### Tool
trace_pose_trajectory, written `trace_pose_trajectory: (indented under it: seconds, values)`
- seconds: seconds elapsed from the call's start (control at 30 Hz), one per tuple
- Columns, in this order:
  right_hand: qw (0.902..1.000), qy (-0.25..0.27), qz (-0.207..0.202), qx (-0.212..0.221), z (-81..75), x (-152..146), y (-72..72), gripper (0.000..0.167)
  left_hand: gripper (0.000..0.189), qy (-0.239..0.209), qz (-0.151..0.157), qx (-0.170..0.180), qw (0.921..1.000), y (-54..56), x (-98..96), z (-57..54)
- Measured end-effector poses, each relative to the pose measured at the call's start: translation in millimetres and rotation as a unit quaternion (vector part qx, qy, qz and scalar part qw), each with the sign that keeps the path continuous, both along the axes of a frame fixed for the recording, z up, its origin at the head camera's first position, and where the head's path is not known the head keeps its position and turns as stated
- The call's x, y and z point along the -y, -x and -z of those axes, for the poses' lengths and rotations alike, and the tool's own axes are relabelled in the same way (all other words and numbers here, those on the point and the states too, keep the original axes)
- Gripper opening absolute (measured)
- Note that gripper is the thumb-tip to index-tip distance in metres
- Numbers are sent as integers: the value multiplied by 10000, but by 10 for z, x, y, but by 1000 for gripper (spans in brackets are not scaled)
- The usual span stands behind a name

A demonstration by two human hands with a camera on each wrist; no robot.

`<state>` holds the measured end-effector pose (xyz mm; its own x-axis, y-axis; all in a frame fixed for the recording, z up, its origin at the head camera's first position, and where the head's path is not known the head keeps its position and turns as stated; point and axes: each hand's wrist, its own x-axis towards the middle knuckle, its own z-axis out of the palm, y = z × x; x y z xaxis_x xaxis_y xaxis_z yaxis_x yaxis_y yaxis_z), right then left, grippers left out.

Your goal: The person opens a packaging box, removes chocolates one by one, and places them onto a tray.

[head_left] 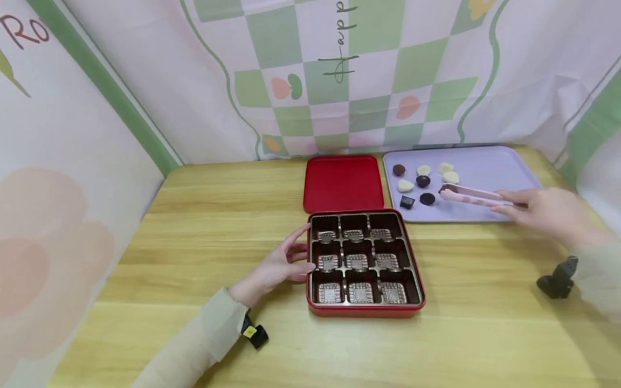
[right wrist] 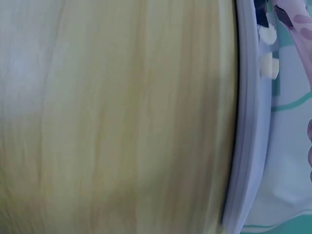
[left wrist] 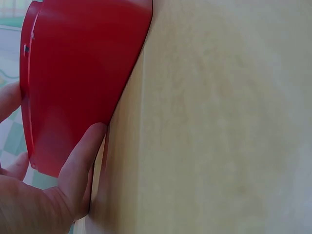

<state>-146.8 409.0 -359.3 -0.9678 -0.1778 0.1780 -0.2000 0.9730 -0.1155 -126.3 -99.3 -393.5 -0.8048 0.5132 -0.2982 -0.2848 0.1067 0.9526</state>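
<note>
My left hand (head_left: 277,265) holds the left side of a red box (head_left: 366,311), thumb and index tips at its rim. Set into the box is a dark brown plastic insert (head_left: 342,269) with bare square compartments. The left wrist view shows the thumb (left wrist: 83,158) against the box's smooth red wall (left wrist: 87,73). In my right hand (head_left: 548,210) are pink tongs (head_left: 468,196), reaching left over a lilac tray (head_left: 499,167). A brown chocolate (head_left: 447,188) sits between the tong tips. Dark chocolates (head_left: 423,181) and white chocolates (head_left: 405,186) lie on the tray's left half.
A red lid (head_left: 343,183) lies flat behind the box, left of the tray. The wooden table (head_left: 223,215) meets a patterned cloth (head_left: 315,70) at the back. Black wrist devices (head_left: 254,334) are strapped at both sleeves.
</note>
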Motion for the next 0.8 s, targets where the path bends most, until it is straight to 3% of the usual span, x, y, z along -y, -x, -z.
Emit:
trace_pose_trajectory:
  seconds: [0.47, 0.8]
  values:
    - [9951, -254, 162, 939, 70, -161, 55, 63, 88, -44, 62, 40, 10000, 13, -17, -3]
    - [9944, -332, 23, 1003, 97, -137, 118, 61, 89, -38, -84, 48, 9999, 3, 15, 12]
